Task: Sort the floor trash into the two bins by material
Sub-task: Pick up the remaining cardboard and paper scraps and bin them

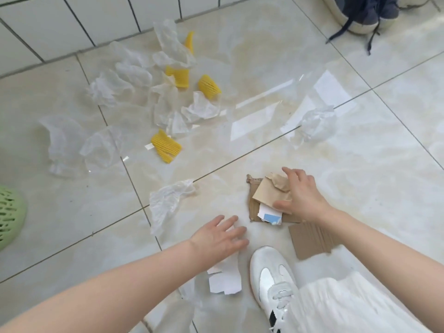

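Observation:
My right hand (299,195) rests on a small pile of brown paper (269,189), torn cardboard (253,213) and a white-and-blue scrap (270,216), with thumb and fingers closing around the pile. Open and empty, my left hand (222,236) hovers over white paper scraps (224,281) on the floor. A crumpled clear plastic bag (168,200) lies just left of it. Further off lie several clear bags (134,75), yellow foam nets (165,146) and a clear plastic sheet (264,111). A flat cardboard piece (311,240) lies under my right forearm.
A green perforated bin (9,212) shows at the left edge. My white shoe (271,275) stands near the paper scraps. Another person's dark shoes (365,13) are at the top right. A white tiled wall (72,22) borders the far side.

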Demonstrator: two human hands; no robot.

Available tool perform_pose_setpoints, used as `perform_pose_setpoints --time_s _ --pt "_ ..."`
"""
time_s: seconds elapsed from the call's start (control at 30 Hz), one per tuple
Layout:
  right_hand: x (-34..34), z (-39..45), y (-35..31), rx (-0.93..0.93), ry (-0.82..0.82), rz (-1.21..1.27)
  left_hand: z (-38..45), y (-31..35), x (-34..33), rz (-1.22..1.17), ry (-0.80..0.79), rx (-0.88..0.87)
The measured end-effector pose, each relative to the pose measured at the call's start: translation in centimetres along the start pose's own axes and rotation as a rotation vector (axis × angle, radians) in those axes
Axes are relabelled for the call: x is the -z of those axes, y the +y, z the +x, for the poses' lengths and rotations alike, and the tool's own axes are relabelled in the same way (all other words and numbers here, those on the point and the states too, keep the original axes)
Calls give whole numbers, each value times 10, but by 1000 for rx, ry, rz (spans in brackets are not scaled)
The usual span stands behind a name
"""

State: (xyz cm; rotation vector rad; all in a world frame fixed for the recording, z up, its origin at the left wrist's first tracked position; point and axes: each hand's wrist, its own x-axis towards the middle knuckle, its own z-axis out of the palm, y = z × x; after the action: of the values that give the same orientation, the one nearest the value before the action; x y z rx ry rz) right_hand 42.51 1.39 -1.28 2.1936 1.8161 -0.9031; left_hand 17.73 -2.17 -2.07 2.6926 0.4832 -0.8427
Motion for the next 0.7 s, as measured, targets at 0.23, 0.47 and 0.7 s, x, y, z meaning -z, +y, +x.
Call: perform_pose_setpoints --time_s 0.23,0.47,0.7 --pt "4 23 -6 40 -16 -248 14 -14 -5 53 89 0" --pt "13 28 -6 -55 37 135 11 -29 0 -65 31 154" --pt "44 8 21 -37 -11 742 11 -59 20 -429 12 261"
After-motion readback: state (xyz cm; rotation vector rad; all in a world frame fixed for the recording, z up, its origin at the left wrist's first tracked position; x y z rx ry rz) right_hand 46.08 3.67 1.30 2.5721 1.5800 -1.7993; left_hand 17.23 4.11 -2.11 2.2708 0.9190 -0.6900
